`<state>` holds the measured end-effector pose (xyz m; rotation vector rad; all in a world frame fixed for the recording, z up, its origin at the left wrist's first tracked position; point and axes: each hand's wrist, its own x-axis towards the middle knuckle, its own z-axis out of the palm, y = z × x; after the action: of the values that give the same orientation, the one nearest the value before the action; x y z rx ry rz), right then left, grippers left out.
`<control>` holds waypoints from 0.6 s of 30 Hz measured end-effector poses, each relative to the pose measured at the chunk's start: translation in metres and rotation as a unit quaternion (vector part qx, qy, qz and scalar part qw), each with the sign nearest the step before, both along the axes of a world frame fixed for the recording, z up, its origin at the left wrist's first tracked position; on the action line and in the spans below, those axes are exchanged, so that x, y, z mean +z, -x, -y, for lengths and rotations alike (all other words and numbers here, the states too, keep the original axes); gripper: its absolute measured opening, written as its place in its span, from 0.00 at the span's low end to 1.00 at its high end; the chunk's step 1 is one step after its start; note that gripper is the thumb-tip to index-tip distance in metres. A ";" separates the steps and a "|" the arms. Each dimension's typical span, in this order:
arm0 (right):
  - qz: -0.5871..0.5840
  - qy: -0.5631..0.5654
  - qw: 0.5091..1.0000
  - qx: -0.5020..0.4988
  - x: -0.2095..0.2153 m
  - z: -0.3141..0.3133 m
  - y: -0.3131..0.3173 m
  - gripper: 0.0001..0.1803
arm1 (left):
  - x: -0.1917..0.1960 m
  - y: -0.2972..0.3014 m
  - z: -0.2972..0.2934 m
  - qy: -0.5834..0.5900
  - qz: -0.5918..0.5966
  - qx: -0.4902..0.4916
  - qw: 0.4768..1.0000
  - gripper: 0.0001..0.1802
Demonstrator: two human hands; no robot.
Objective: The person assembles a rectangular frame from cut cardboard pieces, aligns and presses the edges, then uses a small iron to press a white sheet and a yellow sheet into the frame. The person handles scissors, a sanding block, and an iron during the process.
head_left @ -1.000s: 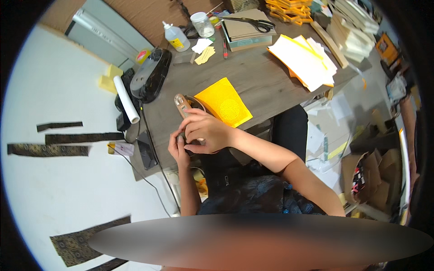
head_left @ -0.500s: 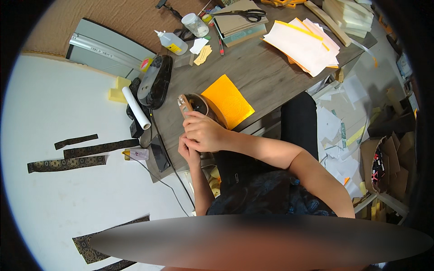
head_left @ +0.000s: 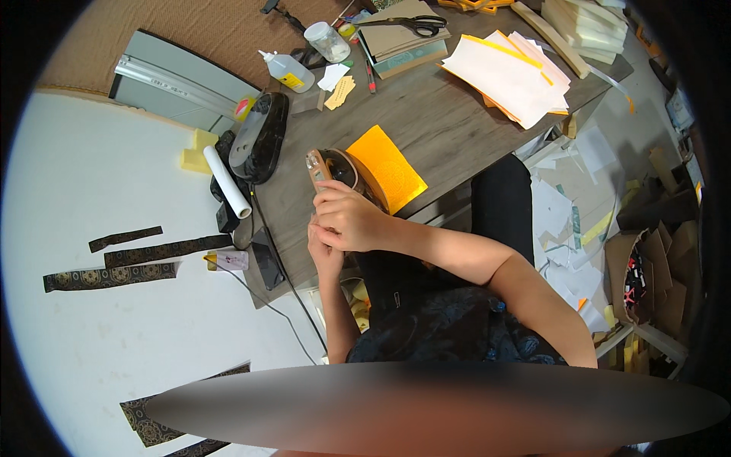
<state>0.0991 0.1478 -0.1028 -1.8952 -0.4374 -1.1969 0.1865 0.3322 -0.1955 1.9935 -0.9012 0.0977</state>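
Both hands meet at the worktop's (head_left: 464, 137) near edge: the right hand (head_left: 352, 221) is closed on a brown tape dispenser (head_left: 333, 169), with the left hand (head_left: 323, 247) pinching beneath it. A yellow sheet (head_left: 390, 169) lies just beyond; a black stapler (head_left: 259, 137) and white roll (head_left: 226, 183) sit left.

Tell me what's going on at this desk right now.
A person seated at a cluttered wooden desk holds a tape dispenser near its front edge, both hands together: the right hand on top, the left hand beneath. A yellow sheet lies beside it; scissors and white papers sit farther back.
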 end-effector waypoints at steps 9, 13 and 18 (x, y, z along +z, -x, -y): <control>-0.006 0.012 1.000 -0.014 0.003 0.003 0.004 0.08 | 0.007 0.007 0.005 -0.021 -0.042 0.003 0.999 0.37; -0.016 0.009 1.000 -0.015 0.002 0.010 0.006 0.08 | 0.010 0.008 0.006 -0.030 -0.049 -0.014 0.998 0.42; -0.026 0.012 0.999 -0.021 0.001 0.024 0.013 0.10 | 0.016 0.006 0.011 -0.089 0.046 -0.054 0.994 0.39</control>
<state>0.0864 0.1242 -0.1015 -1.9592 -0.3870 -1.1719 0.1804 0.3209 -0.1791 2.1142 -1.1077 0.0499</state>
